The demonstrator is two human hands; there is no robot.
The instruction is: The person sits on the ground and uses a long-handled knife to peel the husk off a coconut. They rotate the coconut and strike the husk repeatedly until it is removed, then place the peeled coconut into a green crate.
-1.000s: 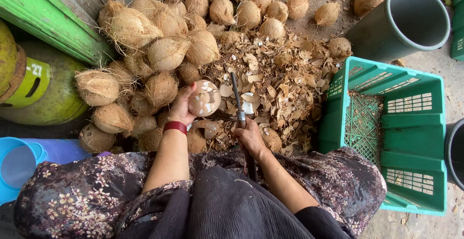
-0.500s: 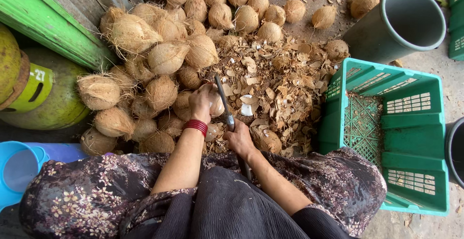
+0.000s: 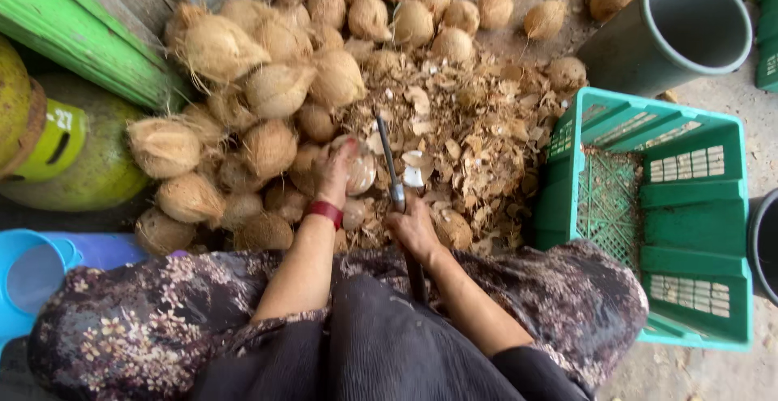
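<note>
Dirt ground covered in husk chips (image 3: 478, 150), with a big heap of hairy brown coconuts (image 3: 275, 85) piled up against a green wooden wall (image 3: 73, 28).

Left hand (image 3: 336, 170) is wrapped around a coconut (image 3: 359, 172), pinning it down just in front of the knees. Right hand (image 3: 413, 227) is closed tight on the handle of a knife (image 3: 389, 166), with the blade pointing away from the body and lying right beside the coconut, close to the left fingers.

My worry: that blade sits very near the holding hand, and a round nut on loose chips looks like it could roll or twist. If it does, the edge could skid off the shell toward the fingers or wrist. The chips underfoot look slippery too.

The coconut itself is mostly stripped: pale, smooth and whitish where it shows past the fingers, nothing like the shaggy ones to the left of the hand.

Right of the knife hand is a green crate (image 3: 648, 206), and beyond it a grey bucket (image 3: 681, 28).
</note>
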